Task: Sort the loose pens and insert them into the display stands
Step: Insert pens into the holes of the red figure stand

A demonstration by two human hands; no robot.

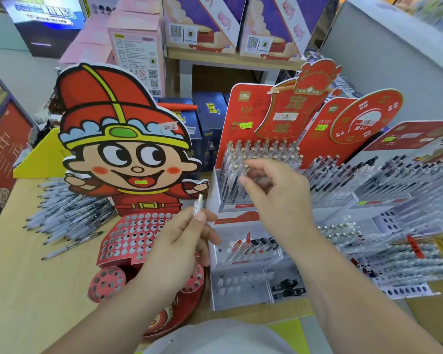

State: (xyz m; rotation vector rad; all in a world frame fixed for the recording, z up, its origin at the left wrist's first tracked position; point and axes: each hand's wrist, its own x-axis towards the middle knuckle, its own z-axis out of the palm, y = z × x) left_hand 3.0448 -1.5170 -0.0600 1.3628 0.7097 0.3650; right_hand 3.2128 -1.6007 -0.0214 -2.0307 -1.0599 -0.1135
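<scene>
Pen [198, 204] upright in left hand [179, 241]

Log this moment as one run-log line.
left hand: holds pen | right hand: at gold-capped pens, grip unclear | loose pens: on table

Clear pen [198, 205] held upright, loose pens [69, 215] heaped left, gold-capped pens [264, 152] filling white stand [212, 192]

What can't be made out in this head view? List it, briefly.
Head view only.
- right hand: motion-blurred; whether its fingers pinch anything is unclear.
- pen in left hand: lower barrel hidden by the palm.
- red cartoon stand: part of its front covered by the left forearm.
- price sticker: too small to read.
</scene>
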